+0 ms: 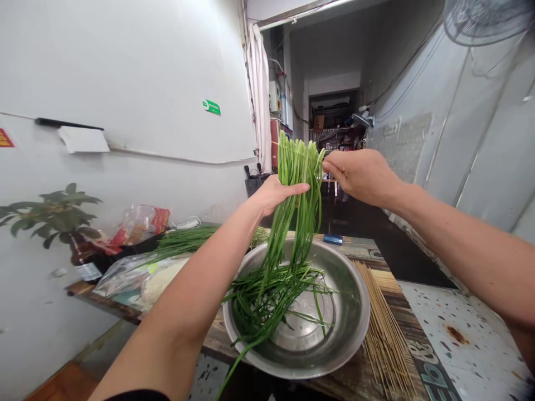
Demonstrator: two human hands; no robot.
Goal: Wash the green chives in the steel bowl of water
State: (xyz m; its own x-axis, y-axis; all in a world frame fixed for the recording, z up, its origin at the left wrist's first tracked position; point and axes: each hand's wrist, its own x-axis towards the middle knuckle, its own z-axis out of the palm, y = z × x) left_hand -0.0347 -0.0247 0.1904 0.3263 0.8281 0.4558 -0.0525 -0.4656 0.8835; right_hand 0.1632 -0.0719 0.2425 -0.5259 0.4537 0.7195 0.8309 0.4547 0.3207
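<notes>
Green stalks [297, 214] are held in an upright bunch by the left hand [276, 195], the thumb laid across them, above a steel basin [353, 303]. With pale ends roughly level on top, this handful appears mostly gathered. The right hand [357, 172] is pinched narrow beside those ends; whether a stalk is gripped cannot be told. A loose tangle [259, 303] is left in the basin, unsorted.
</notes>
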